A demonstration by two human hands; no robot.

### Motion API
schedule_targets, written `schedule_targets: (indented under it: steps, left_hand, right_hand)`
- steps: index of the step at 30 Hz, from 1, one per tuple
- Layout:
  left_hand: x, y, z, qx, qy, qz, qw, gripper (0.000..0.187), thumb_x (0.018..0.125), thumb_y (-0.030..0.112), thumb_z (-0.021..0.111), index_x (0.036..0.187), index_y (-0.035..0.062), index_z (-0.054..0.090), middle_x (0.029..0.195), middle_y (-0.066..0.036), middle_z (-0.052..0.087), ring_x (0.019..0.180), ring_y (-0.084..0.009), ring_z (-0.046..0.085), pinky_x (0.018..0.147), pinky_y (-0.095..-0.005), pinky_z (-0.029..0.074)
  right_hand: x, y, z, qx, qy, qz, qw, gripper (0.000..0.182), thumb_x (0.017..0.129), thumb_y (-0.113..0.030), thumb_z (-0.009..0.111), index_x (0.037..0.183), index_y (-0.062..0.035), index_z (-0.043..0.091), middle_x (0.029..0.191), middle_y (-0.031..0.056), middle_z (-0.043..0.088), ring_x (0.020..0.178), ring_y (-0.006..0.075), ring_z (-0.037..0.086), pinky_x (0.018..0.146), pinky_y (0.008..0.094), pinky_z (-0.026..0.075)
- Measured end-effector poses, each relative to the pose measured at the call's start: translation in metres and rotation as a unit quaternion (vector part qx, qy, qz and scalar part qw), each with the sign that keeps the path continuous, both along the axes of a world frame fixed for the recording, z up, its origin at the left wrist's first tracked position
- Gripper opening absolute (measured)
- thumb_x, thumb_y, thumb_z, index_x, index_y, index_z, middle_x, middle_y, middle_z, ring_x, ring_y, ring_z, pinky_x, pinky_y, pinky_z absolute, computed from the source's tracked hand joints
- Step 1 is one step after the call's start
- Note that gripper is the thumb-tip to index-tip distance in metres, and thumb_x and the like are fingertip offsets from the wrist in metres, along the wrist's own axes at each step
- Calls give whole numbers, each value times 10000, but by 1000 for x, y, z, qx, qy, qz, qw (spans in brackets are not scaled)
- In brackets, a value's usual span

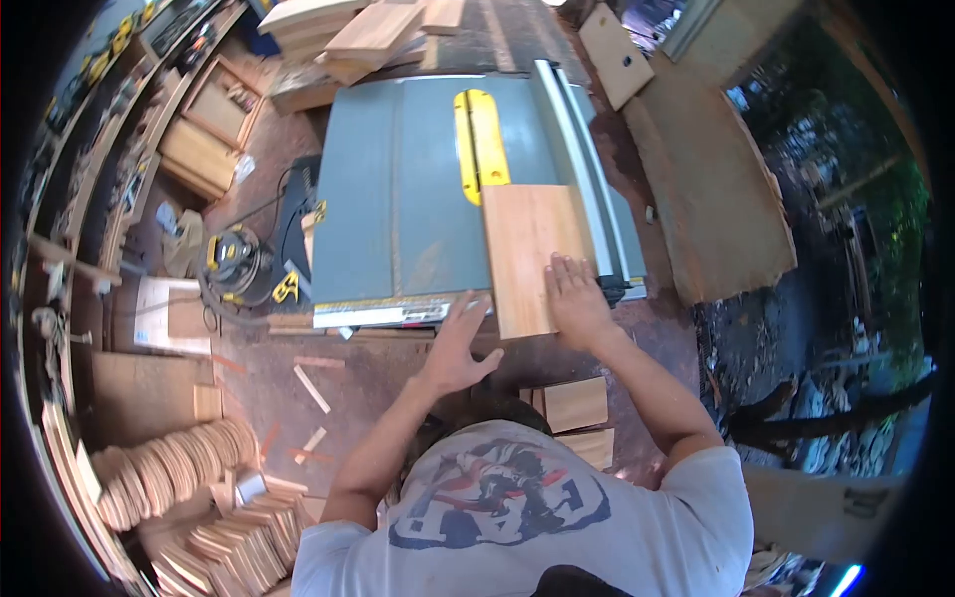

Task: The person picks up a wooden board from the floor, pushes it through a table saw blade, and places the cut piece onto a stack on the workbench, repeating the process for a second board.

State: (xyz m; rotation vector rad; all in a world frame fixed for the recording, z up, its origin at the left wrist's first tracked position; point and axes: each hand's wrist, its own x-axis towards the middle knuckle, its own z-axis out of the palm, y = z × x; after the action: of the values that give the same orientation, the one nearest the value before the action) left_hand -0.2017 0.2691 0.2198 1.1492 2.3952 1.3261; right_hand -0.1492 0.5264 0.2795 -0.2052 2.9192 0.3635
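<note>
A flat wooden board lies on the grey top of a table saw, its right edge along the metal fence. Its far end reaches the yellow throat plate. My right hand rests flat on the board's near right part, fingers stretched forward. To the left of the board, my left hand is at the saw's front rail, fingers apart and nothing in them.
Planks are stacked behind the saw. A vacuum with a hose stands at left. Cut boards lie below the saw's front. Rounded wooden pieces stand in a row at lower left, near shelves.
</note>
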Motion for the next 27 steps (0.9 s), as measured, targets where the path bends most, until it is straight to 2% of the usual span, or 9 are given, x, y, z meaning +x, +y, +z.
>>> schedule_targets:
  steps: [2,3,4,6,9,14,16,23,27]
  left_hand:
    - [35,-32,-41,98,-122,92,983,770,793,174,765,1433,-36,391,1399,-223,532,1363,-408,450,1146,-488,343]
    - [49,-36,-70,229,-285,214,906,516,848,96,711,1311,-37,527,1302,-165,623,1184,-310,614,1022,-417,476]
    - [48,-47,-105,311,-396,274,819,473,896,204,684,1299,-4,551,1285,-134,634,1086,-263,634,941,-401,513]
    - [21,-75,-176,398,-594,309,627,596,928,312,636,1407,25,428,1209,-115,661,1064,-235,614,943,-408,488]
    - [-17,-73,-200,509,-650,342,449,777,884,466,620,1463,49,310,1264,-103,606,1224,-247,523,1087,-437,361]
    - [-47,-53,-184,559,-667,387,303,1098,757,601,628,1539,-4,150,1544,-115,351,1482,-298,245,1200,-473,143]
    - [-41,-61,-215,560,-687,308,345,1055,786,596,621,1542,21,164,1544,-127,377,1462,-301,277,1182,-479,185]
    - [-29,-126,-217,443,-659,338,505,952,862,558,622,1544,56,188,1460,-185,471,1412,-327,343,1105,-478,308]
    - [-12,-136,-224,466,-653,356,480,954,855,549,637,1542,59,191,1484,-198,422,1377,-327,377,1102,-482,314]
  right_hand:
    - [0,-3,-2,24,-2,-2,1000,858,759,-218,720,1452,117,339,1548,303,304,1447,411,319,1200,542,202]
    - [-3,-8,9,40,-20,-4,999,872,752,-222,727,1453,118,335,1549,301,303,1448,411,319,1202,541,199]
    - [-2,-14,14,55,-41,-3,998,886,745,-226,733,1455,119,330,1551,299,302,1448,410,319,1204,540,196]
    - [-5,-14,10,69,-41,0,997,914,725,-231,748,1452,124,323,1550,298,303,1448,406,320,1203,538,201]
    - [-8,-24,11,53,-58,-14,997,963,683,-241,789,1448,118,328,1540,307,311,1439,404,334,1200,534,216]
    - [-12,-23,22,62,-82,-22,994,956,672,-211,772,1451,114,323,1540,308,308,1442,402,330,1201,526,225]
    - [-9,-10,13,50,-59,-21,997,944,676,-201,749,1453,116,317,1546,304,299,1452,396,316,1205,520,227]
    - [-29,-16,20,59,-82,-38,994,1053,622,-253,837,1458,100,305,1554,284,299,1455,370,321,1204,501,251]
    - [-47,-14,26,67,-86,-40,993,1117,576,-274,891,1456,90,310,1555,272,306,1454,366,324,1201,496,262]
